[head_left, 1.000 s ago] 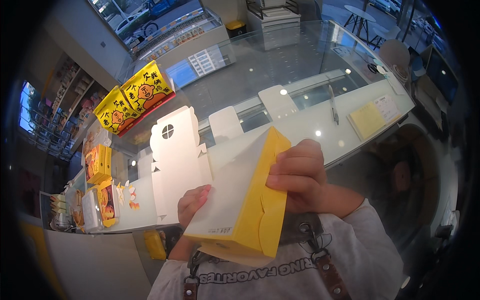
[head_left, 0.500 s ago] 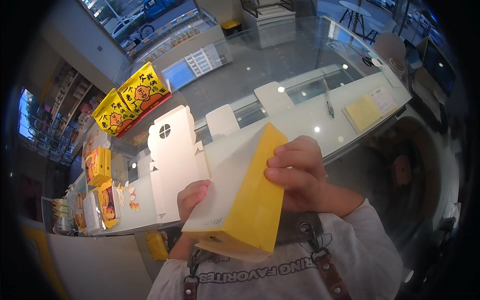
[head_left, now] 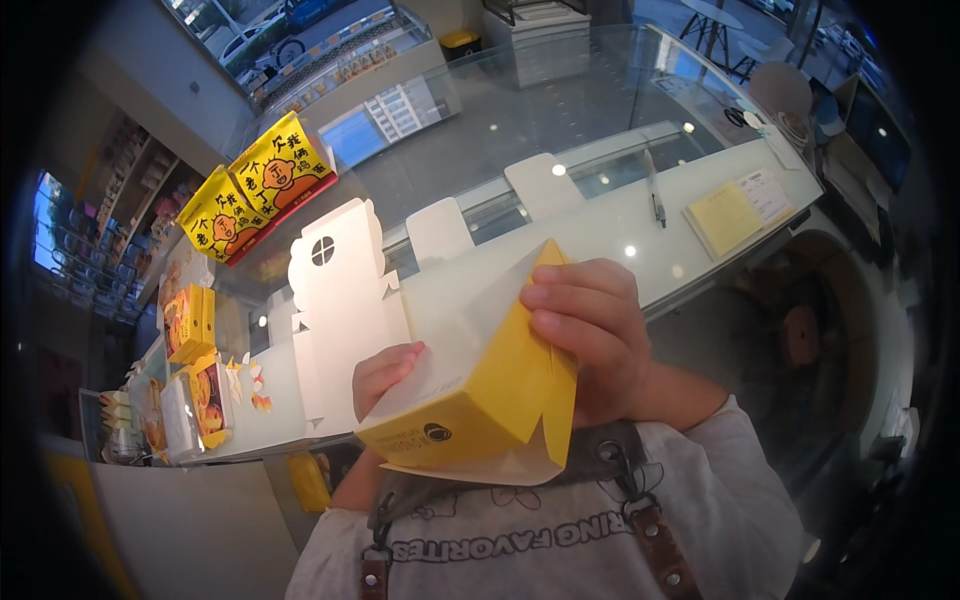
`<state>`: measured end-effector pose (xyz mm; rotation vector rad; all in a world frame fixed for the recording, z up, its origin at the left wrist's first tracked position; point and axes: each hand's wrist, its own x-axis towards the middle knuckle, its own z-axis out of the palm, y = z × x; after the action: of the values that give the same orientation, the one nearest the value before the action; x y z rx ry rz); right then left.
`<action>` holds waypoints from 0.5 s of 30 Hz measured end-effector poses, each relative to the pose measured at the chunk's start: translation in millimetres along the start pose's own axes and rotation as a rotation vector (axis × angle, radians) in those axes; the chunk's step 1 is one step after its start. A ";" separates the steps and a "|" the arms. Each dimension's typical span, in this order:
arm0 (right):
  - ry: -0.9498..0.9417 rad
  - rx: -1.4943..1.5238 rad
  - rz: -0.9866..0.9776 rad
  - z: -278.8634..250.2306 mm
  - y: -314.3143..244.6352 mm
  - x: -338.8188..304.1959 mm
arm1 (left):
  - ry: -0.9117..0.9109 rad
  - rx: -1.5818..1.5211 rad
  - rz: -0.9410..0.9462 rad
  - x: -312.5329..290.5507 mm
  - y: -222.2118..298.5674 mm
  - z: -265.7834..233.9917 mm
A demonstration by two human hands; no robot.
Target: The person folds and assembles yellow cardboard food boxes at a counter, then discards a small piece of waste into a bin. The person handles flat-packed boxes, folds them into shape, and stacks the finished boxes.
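Note:
A yellow and white cardboard box (head_left: pixel 478 390), partly folded, is held up close to my chest. My right hand (head_left: pixel 590 335) grips its upper right edge, fingers wrapped over the yellow side. My left hand (head_left: pixel 382 372) supports the box from the left, its fingers mostly hidden behind the white panel. A loose white flap hangs from the box's bottom edge.
A flat white box blank (head_left: pixel 340 310) with a round window lies on the white counter (head_left: pixel 610 235). Yellow printed boxes (head_left: pixel 258 190) stand at the back left, more yellow boxes (head_left: pixel 190 325) at the left edge. A yellow notepad (head_left: pixel 725 215) and a pen (head_left: pixel 655 190) lie to the right.
The box has turned in my hands, its yellow side swinging toward the camera and its bottom corner coming into view. Both hands kept their grip.

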<state>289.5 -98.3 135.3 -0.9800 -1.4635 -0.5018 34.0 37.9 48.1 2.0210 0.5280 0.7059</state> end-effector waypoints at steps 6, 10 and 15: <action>0.002 0.041 0.070 3.4 -0.4 0.9 | 0.303 0.014 0.416 9.9 8.4 29.0; -0.067 0.079 0.056 1.7 -0.9 0.1 | 0.338 0.062 0.506 15.7 15.1 28.8; -0.161 0.083 -0.009 -4.3 0.5 -1.9 | 0.340 0.034 0.602 18.5 11.0 25.3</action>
<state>292.3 -101.9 134.1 -0.9665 -1.6203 -0.3725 65.5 28.1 51.7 2.1127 0.1057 1.4258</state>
